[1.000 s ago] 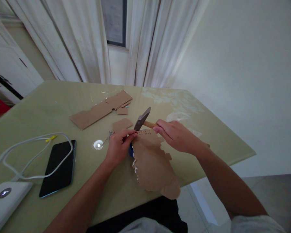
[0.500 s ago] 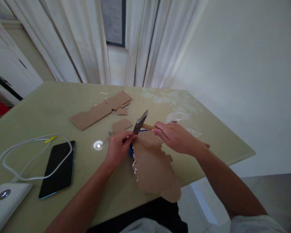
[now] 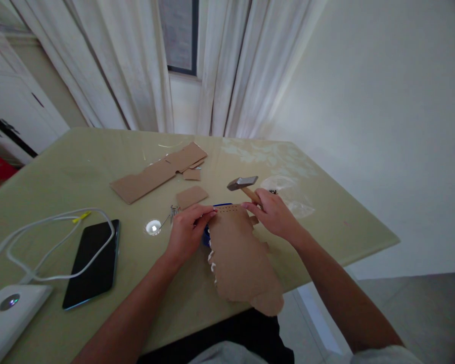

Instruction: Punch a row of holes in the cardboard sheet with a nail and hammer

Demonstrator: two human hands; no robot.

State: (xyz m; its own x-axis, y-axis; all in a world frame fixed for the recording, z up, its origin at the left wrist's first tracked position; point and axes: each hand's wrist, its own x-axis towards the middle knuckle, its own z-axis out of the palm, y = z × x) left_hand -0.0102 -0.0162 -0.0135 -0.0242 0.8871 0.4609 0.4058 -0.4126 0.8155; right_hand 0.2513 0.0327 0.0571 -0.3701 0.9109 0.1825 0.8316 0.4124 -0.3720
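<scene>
Between both sets of fingers, a torn cardboard sheet (image 3: 239, 255) lies on the counter (image 3: 79, 172).
Left hand (image 3: 187, 230) pinches its dotted top edge; right hand (image 3: 275, 215) grips a hammer (image 3: 244, 184), head raised just beyond the fingertips.

Arms: both forearms bare, no watch, ring or band in sight.
Left hand (image 3: 185, 232): bare, ungloved.
Right hand (image 3: 275, 215): bare, ungloved.
Sleeve: pale grey-white short sleeve at the near right edge.
Lower body: black garment, pale grey fabric nearest.
</scene>
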